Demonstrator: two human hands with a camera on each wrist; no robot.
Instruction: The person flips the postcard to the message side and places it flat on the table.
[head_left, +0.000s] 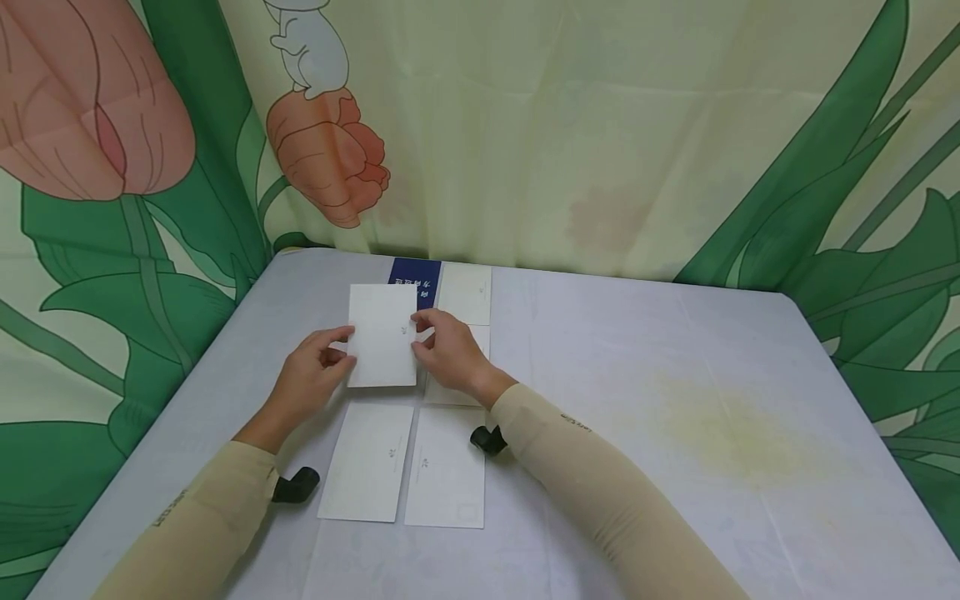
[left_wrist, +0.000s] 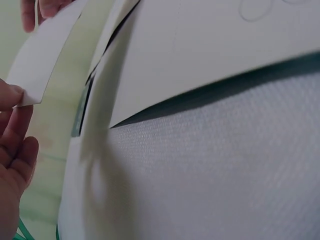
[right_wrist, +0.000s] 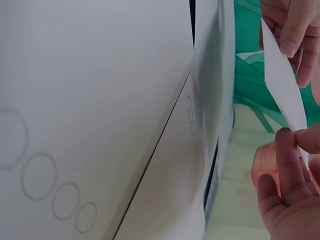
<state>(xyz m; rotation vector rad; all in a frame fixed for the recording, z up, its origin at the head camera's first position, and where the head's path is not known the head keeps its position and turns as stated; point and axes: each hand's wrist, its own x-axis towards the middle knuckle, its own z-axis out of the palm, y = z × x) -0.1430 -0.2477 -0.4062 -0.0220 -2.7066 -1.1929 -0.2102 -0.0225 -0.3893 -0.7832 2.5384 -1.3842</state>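
Between both hands a white postcard [head_left: 381, 337] is held up above the table, its small printed mark near the right edge. My left hand [head_left: 309, 371] pinches the card's left edge between thumb and fingers. On the opposite edge, my right hand [head_left: 453, 350] pinches it the same way. The left wrist view shows the card [left_wrist: 47, 55] slightly bowed, with the left thumb [left_wrist: 10, 95] on its corner. In the right wrist view the raised card [right_wrist: 282, 80] appears nearly edge-on, gripped at both ends.
Two white cards, one at left [head_left: 366, 462] and one at right [head_left: 446, 467], lie side by side nearer the front. Farther back are another white card [head_left: 467, 293], one partly under my right hand, and a dark blue card [head_left: 420, 271] with white characters. A patterned curtain [head_left: 525, 133] hangs behind the table [head_left: 675, 375].
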